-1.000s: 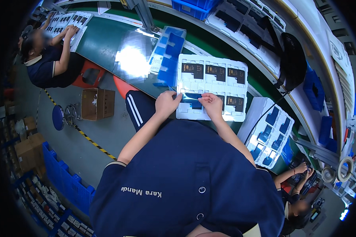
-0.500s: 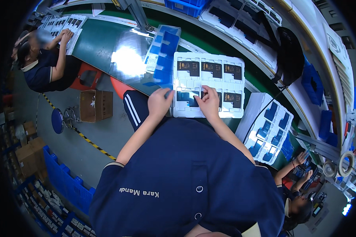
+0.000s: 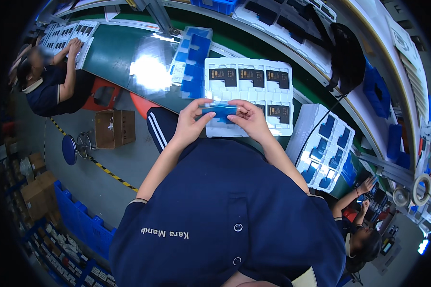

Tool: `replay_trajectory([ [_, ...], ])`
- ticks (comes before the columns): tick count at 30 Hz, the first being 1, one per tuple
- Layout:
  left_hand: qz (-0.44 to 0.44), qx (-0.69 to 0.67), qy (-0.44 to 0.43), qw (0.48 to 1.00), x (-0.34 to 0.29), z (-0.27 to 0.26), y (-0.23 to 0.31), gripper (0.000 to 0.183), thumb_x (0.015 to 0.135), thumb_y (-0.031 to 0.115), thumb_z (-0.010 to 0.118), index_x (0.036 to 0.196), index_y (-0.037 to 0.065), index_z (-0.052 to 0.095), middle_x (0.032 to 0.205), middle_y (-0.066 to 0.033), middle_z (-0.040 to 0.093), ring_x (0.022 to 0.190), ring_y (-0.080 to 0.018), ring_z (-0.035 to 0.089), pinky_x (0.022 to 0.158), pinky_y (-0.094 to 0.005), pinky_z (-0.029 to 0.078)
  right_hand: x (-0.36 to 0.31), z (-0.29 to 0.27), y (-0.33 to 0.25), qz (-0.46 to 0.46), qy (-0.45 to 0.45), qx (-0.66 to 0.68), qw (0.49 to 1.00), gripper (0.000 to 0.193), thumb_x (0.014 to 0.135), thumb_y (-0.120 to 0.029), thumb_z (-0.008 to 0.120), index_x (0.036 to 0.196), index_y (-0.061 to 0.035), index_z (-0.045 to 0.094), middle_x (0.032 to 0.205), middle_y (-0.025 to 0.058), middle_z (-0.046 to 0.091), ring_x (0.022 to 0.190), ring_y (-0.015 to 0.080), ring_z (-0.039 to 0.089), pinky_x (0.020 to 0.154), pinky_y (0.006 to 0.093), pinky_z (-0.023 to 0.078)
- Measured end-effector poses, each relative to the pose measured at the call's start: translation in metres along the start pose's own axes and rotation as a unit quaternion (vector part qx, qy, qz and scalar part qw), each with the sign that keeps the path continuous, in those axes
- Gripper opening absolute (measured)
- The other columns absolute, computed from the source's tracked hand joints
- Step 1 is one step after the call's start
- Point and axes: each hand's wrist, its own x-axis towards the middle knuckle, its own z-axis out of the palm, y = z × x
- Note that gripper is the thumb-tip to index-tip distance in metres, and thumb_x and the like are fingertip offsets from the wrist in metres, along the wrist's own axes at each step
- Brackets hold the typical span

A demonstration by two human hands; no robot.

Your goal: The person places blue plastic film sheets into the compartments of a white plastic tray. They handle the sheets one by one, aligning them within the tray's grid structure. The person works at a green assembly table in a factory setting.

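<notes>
Left hand: the left hand (image 3: 190, 123) has its thumb and fingertips pinched on the left end of a flat blue piece (image 3: 219, 114), so yeah, definitely gripping.
Right hand: pretty much the same deal, the right hand (image 3: 250, 122) pinches the other end, thumb toward the body, a couple of fingers curled in.
Blue piece: stretched between the two hands, right over the lower left pocket of the white tray (image 3: 259, 96). Glossy face. Honestly can't tell how high off the tray it sits.
Tray: six pockets, two rows. Three black parts (image 3: 251, 78) fill the top row; in the bottom row one is partly behind the right hand, and another (image 3: 278, 114) sits in plain sight at the right.
Left of tray: blue sheets (image 3: 195, 62) just beside it, then clear films (image 3: 153, 71) with a big glare spot, all on the green table (image 3: 109, 52).
Right of tray: a stack of white trays (image 3: 298, 138), top one loaded with blue-looking parts (image 3: 327, 126).
Further out: a co-worker (image 3: 45, 86) seated over at the left, another (image 3: 357, 237) lower right, plus a cardboard box (image 3: 114, 130) and a round blue stool (image 3: 69, 149) on the floor.
</notes>
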Motion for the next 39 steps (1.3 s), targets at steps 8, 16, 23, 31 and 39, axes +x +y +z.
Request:
replay_trajectory([
  [8,0.011,0.064,0.028,0.998,-0.002,-0.002,-0.017,0.017,0.081,0.012,0.07,0.072,-0.002,0.065,0.064,-0.0002,0.061,0.061,-0.0036,0.049,0.054,-0.0213,0.038,-0.008,-0.013,0.012,-0.09,0.046,-0.07,0.992,0.013,0.076,0.004,0.069,0.089,0.0014,0.067,0.104,0.0062,0.055,0.091,0.0115,0.058,0.074,0.0225,0.052],
  [16,0.036,0.193,0.024,0.98,0.003,-0.003,-0.017,0.033,0.088,0.023,0.062,0.069,-0.004,0.066,0.057,-0.003,0.06,0.054,-0.0068,0.049,0.053,-0.0239,0.038,-0.019,-0.015,0.01,-0.024,0.091,0.116,0.989,0.007,0.078,-0.001,0.069,0.085,0.0014,0.069,0.1,0.0103,0.061,0.089,0.0157,0.06,0.079,0.0276,0.049],
  [23,-0.017,0.208,0.082,0.975,0.007,-0.028,-0.018,0.048,0.095,0.033,0.048,0.073,-0.004,0.068,0.069,-0.0112,0.068,0.069,-0.0131,0.064,0.066,-0.0262,0.047,-0.018,-0.08,0.049,0.067,0.211,0.152,0.963,0.014,0.082,-0.003,0.066,0.095,-0.0015,0.063,0.088,0.005,0.065,0.074,0.0101,0.061,0.067,0.0223,0.05],
  [31,0.013,0.174,0.14,0.975,0.009,-0.036,-0.015,0.045,0.096,0.03,0.048,0.078,-0.006,0.068,0.072,-0.0119,0.068,0.07,-0.0144,0.064,0.069,-0.0259,0.048,-0.018,-0.119,0.07,0.081,0.175,-0.033,0.981,0.028,0.076,0.001,0.07,0.104,0.0028,0.063,0.079,0.0023,0.065,0.067,0.005,0.058,0.061,0.0173,0.046],
  [39,0.005,0.167,0.139,0.976,0.011,-0.032,-0.021,0.044,0.096,0.03,0.048,0.078,-0.006,0.068,0.073,-0.0115,0.068,0.071,-0.014,0.064,0.07,-0.0254,0.048,-0.014,-0.113,0.071,0.086,0.198,-0.098,0.971,0.027,0.076,0.0,0.071,0.101,0.003,0.063,0.077,0.0023,0.064,0.064,0.0056,0.058,0.059,0.0179,0.046],
])
